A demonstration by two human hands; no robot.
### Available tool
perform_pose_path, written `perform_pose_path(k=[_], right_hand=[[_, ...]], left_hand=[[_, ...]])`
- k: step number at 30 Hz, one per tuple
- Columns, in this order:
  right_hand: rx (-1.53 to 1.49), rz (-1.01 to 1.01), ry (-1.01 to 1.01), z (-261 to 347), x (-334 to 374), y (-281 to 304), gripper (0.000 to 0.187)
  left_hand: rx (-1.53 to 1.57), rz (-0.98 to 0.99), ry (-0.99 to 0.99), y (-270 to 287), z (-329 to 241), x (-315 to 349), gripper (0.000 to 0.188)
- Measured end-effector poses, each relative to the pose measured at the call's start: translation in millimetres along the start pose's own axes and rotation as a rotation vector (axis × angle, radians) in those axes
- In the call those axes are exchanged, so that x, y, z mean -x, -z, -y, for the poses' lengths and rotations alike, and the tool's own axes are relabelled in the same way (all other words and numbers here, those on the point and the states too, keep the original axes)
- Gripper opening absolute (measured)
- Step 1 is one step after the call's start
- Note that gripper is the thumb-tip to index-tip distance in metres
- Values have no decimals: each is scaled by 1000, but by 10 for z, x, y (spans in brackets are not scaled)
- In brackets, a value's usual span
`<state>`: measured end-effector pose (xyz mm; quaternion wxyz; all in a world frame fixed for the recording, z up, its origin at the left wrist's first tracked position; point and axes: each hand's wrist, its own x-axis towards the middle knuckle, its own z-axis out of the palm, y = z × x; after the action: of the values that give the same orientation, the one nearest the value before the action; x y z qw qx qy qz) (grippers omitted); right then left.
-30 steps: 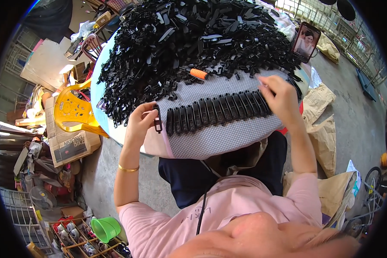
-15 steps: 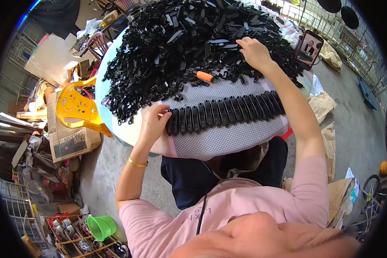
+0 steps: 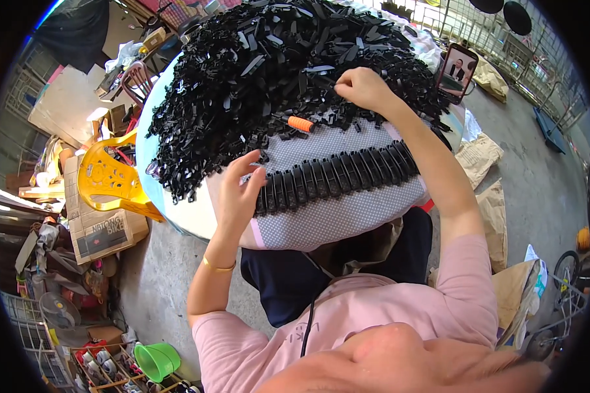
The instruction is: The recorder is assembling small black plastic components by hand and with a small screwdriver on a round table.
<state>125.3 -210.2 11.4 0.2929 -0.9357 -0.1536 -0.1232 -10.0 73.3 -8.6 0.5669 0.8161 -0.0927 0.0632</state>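
A row of ribbed, curved black plastic parts [image 3: 337, 175] stands side by side on a dotted grey cloth [image 3: 328, 226] in front of me. By the row's left end is my left hand [image 3: 235, 200], raised with thumb and fingers apart and nothing in it. My right hand [image 3: 368, 92] is over the near right part of a large heap of loose black plastic pieces [image 3: 242, 88]. Its fingers are curled together; whatever they may hold is hidden. Between heap and row lies a ridged orange cylinder [image 3: 300, 124].
A phone [image 3: 455, 72] stands upright at the table's right edge. Left of the round table [image 3: 193, 213] are a yellow plastic chair [image 3: 108, 177] and a cardboard box [image 3: 101, 229]. A green bucket [image 3: 157, 361] is at lower left. Brown paper sacks [image 3: 495, 213] lie to the right.
My left hand has come up off the row's left end, its fingers spreading. My right hand has shifted slightly left over the heap and its fingers have curled in. The whole view has shifted a little.
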Motion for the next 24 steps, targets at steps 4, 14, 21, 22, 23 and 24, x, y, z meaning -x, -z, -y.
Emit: perform_pose_path(k=[4,14,21,22,23,24], right_hand=[[-621,398,-35,488,473,-45,22],[-278,6,48,-75,702,176,18],[270,-55,106,-385,627,-81,14],[227,-55,167,-311,626,-87,14],[184,-55,229,-238,615,-103,13],[156,-55,295,-166,604,-136,12]], left_hand=[[541,128,168,-352,-142,-89,38],[1116,293,241,-589,-168,45,31],[1238,400,301,-684,-61,162,36],[1240,399,329,-686,-50,175,36],[1238,392,329,-690,-45,181,36],[1241,394,347,-697,-44,186,36]])
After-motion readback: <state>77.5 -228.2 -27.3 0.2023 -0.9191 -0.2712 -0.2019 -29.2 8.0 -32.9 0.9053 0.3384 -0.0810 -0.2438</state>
